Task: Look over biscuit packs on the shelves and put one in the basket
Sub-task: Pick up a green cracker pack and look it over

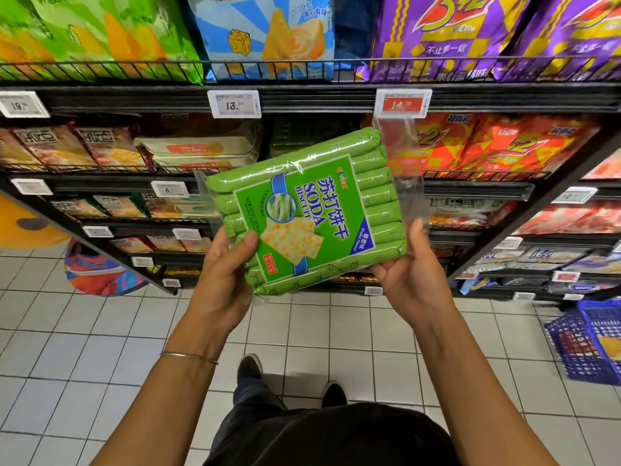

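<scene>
While the person stands on a white tile floor [100, 348], black wire shelves [302, 99] fill the view ahead, w/ snack bags up top: green at left, a blue bag [268, 31] at centre, purple bags [470, 35] at right. Price tags are clipped to the rails, one reading 13.70 [234, 104]. Lower tiers hold flat biscuit packs, red/orange ones at right. A blue basket [591, 344] sits on the floor at far right, something yellow inside. The green soda biscuit pack [309, 210] is held up in front of the shelves at mid-frame, tilted, label facing the cam, well apart from the basket. The left hand [225, 274] grips its lower-left corner, thumb on the front, fingers behind. The right hand [413, 274] holds the lower-right edge, thumb up along the side. Thin bracelet [188, 356] on the left wrist. Both forearms are raised, dark shoes [249, 366] below.
</scene>
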The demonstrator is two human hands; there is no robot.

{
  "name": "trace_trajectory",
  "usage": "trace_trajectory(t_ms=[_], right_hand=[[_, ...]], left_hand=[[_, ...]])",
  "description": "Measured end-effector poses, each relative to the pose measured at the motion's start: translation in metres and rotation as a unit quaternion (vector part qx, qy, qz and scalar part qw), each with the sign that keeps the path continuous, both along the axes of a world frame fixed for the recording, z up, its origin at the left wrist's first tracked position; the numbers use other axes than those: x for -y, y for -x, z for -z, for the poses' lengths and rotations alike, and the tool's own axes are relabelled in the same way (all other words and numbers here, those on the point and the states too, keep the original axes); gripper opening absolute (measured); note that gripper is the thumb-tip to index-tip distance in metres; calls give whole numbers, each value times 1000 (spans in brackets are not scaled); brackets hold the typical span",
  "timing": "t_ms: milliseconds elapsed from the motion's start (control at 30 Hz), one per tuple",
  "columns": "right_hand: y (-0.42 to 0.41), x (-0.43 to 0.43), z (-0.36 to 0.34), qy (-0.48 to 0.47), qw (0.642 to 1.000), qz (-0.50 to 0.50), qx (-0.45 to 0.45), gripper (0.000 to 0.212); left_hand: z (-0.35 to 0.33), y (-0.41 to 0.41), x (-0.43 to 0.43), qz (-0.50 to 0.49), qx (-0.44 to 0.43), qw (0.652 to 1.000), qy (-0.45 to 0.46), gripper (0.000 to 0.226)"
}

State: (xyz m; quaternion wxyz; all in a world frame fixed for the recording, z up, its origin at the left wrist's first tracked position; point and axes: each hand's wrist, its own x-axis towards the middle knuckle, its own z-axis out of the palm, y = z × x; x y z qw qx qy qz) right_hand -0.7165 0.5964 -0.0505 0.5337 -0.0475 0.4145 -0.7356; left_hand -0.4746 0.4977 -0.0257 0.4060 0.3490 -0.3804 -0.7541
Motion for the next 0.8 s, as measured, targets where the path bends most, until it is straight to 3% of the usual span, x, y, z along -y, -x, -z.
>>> trace_trajectory(t_ms=[167, 267, 433, 567, 667, 700, 800], right_hand=[[-12, 0, -5, 32, 999, 3, 23, 75], [-18, -1, -1, 54, 996, 6, 71, 68], [-27, 1, 7, 34, 992, -64, 106, 59], [-33, 2, 10, 18, 990, -70, 121, 61], [-24, 0, 9, 12, 994, -52, 94, 61], [-20, -1, 8, 11, 995, -44, 85, 61], [-12, -1, -1, 12, 999, -32, 18, 62]], left_hand=[[-3, 5, -4, -18, 2, 1000, 11, 69], [-3, 7, -4, -18, 9, 999, 43, 46], [-8, 17, -14, -31, 66, 995, 64, 77], [-5, 23, -21, -15, 90, 995, 47, 55], [-4, 4, -7, 93, 29, 994, -46, 113], [-6, -2, 0, 138, 9, 988, -65, 120], [-6, -13, 16, 238, 31, 967, -84, 111]])
